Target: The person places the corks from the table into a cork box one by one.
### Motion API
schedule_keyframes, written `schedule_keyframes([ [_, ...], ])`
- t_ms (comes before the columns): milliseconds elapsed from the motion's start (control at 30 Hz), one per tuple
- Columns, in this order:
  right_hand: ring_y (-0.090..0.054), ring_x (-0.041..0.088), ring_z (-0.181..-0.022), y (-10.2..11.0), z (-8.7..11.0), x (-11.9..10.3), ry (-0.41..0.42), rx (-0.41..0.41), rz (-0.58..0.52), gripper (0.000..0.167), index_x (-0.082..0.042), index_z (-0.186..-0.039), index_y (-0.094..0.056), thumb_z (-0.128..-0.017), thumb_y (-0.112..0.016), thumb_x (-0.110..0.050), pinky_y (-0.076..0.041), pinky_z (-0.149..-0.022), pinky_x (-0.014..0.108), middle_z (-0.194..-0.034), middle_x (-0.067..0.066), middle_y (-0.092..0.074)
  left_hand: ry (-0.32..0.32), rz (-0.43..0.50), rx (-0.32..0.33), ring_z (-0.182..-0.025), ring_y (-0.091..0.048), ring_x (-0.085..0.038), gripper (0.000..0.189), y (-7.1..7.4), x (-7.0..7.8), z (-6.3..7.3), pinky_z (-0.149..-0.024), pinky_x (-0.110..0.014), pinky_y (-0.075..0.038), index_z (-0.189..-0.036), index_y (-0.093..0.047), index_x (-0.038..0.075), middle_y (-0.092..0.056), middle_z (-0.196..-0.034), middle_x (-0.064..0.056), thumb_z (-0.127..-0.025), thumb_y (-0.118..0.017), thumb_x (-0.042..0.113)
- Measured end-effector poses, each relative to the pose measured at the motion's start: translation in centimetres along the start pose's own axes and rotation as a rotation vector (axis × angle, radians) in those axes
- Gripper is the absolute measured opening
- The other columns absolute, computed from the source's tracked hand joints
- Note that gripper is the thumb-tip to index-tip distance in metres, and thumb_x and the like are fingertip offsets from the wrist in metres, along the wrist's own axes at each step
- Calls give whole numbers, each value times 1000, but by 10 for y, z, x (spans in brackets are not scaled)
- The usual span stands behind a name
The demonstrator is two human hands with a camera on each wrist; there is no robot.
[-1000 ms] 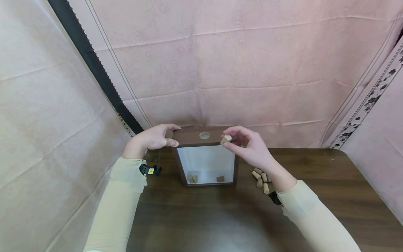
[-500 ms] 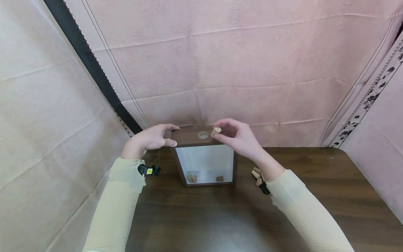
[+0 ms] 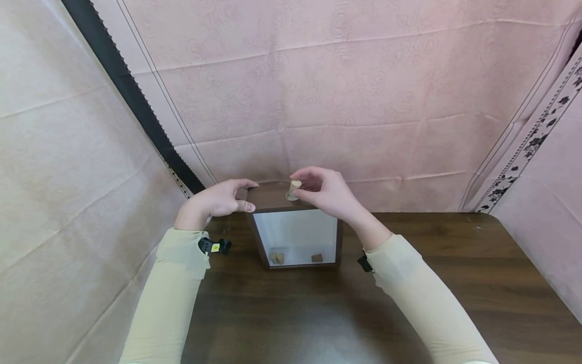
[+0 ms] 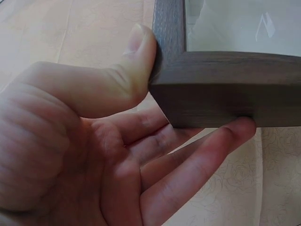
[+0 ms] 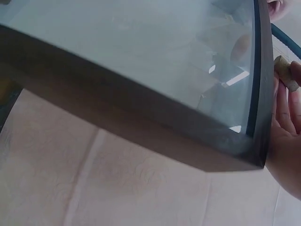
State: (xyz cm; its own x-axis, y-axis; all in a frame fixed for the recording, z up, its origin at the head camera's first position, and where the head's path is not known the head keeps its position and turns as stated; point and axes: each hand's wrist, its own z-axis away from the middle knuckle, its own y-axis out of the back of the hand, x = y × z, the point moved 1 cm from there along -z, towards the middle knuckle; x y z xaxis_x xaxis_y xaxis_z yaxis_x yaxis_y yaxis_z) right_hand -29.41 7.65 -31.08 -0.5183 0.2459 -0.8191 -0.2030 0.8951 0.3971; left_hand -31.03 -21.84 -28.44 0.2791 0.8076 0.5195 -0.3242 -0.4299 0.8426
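Note:
A brown wooden box frame (image 3: pixel 272 196) with a glass front stands upright on the table. Its top has a round hole (image 3: pixel 291 197). My left hand (image 3: pixel 217 198) grips the box's upper left corner; in the left wrist view the thumb (image 4: pixel 140 61) lies on the front edge with the fingers behind. Right over the hole, my right hand (image 3: pixel 326 194) pinches a cork (image 3: pixel 295 185) between thumb and fingers. The cork stands nearly upright, its lower end at the hole's rim. Behind the glass, a few corks (image 3: pixel 277 258) lie at the bottom left and another cork (image 3: pixel 317 258) at the right.
The dark wood table (image 3: pixel 282 313) extends in front of the box and to its right. A pale pink cloth (image 3: pixel 364 101) hangs close behind, with another cloth (image 3: pixel 91 202) on the left. The right sleeve (image 3: pixel 423 288) covers part of the table right of the box.
My right hand has carried the cork leftward from the box's right end to the hole. Its forearm now hides the loose corks on the table. The left hand stays put.

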Motion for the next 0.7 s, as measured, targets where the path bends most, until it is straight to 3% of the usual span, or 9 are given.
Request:
schedule_keyframes([
  [233, -75, 15, -96, -9, -12, -1, -14, 6, 19, 29, -15, -121, -76, -94, -84, -17, -61, -86, 39, -105, 1, -79, -18, -8, 1, -154, -34, -44, 64, 0, 0, -1, -122, -68, -28, -159, -49, 10, -41, -166, -21, -102, -75, 23],
  [533, -75, 18, -96, -8, -17, 3, -43, 14, 15, 31, -13, -122, -76, -93, -85, -18, -59, -91, 42, -106, 0, -78, -2, -4, -3, -154, -34, -43, 65, 0, 0, 0, -121, -67, -30, -159, -50, 13, -40, -166, -20, -101, -76, 23],
  [700, -73, 19, -96, -7, -17, 3, -38, 16, 30, 29, -11, -121, -76, -94, -84, -15, -59, -87, 40, -105, 1, -77, 6, -1, -2, -154, -34, -44, 65, 0, -1, 0, -121, -68, -30, -160, -49, 14, -40, -167, -20, -101, -76, 23],
])
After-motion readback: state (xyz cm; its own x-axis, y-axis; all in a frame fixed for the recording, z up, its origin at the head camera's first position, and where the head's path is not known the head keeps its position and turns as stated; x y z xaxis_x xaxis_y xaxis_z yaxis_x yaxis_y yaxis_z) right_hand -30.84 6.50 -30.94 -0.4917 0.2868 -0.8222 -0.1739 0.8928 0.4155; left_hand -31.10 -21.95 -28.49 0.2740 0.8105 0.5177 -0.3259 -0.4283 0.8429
